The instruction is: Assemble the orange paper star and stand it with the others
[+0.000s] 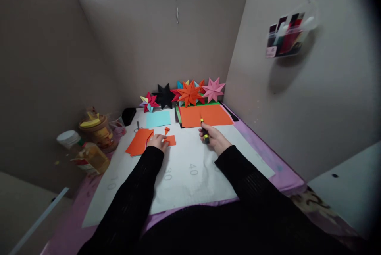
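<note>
My left hand is closed, with its fingertips on the left edge of a small orange paper piece that lies on the white sheet. Just beyond it lies a smaller folded orange piece. To the left, orange paper sheets sit partly beneath the hand. My right hand is wrapped round a screwdriver-like tool with a black-and-yellow handle; its thin shaft points away from me, over a large orange sheet.
Folded paper stars lean along the back wall. Scissors and a light-blue sheet lie behind my left hand. Glue bottle, white-capped jar and brown tub stand left. A clear pouch hangs on the right wall.
</note>
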